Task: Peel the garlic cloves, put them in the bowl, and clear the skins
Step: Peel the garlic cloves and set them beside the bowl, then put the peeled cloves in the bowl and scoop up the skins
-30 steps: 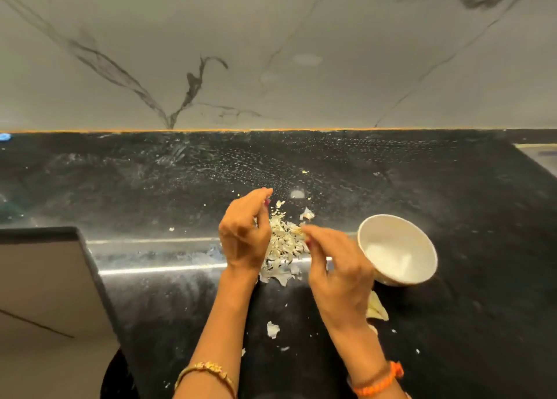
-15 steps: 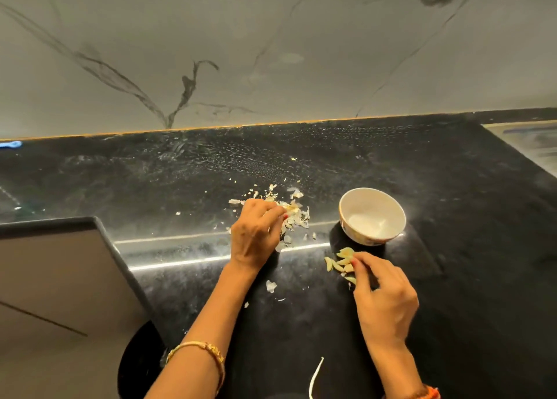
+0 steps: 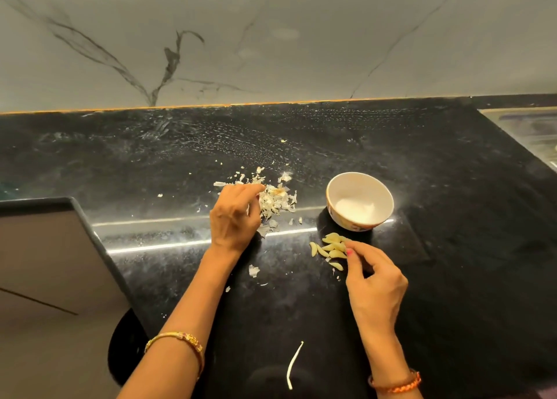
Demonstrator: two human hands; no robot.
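A pile of papery garlic skins (image 3: 278,201) lies on the black counter (image 3: 452,248). My left hand (image 3: 233,220) rests against the pile's left edge, fingers curled over some skins. Several peeled, pale yellow garlic cloves (image 3: 330,248) lie in a small heap just in front of the white bowl (image 3: 331,187). The bowl stands upright and its inside looks bare. My right hand (image 3: 373,281) reaches the heap from the right, thumb and forefinger pinched on a clove at its right edge.
A dark-rimmed grey tray (image 3: 45,248) juts in at the left. A steel sink edge (image 3: 530,127) shows at the far right. A stray skin flake (image 3: 254,270) and a thin white strip (image 3: 294,365) lie nearer me. The marble wall rises behind.
My right hand left the skin pile and came down to the peeled cloves in front of the bowl. My left hand stayed on the skins.
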